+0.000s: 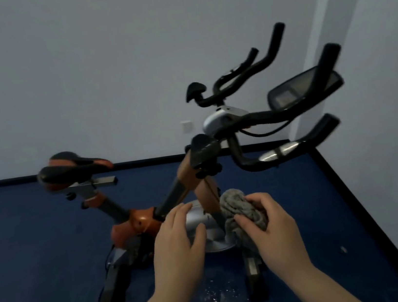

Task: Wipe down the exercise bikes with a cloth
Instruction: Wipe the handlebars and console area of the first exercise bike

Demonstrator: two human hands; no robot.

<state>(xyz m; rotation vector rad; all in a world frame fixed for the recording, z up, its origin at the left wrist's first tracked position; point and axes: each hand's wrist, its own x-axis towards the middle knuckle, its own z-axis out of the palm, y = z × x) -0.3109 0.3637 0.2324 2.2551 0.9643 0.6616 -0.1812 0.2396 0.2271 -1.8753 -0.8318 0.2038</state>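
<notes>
Cloth (239, 209): grey, bunched, against the bike's silver flywheel (212, 236), hanging down.
Right hand (272, 227): fingers pinching the cloth.
Left hand (177, 241): fingers loosely spread on the flywheel, holding nothing.
Bike (141, 220): orange frame, long axis running left to right, saddle (72, 166) left, handlebars (277, 114) right, on the blue floor (28, 251) near the far wall.
Writing: none readable.

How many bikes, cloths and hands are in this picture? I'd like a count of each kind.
Exercise bikes: 1, the orange and black exercise bike
Cloths: 1, the grey cloth
Hands: 2, the left hand and the right hand, which holds the cloth
Total: 4
</notes>
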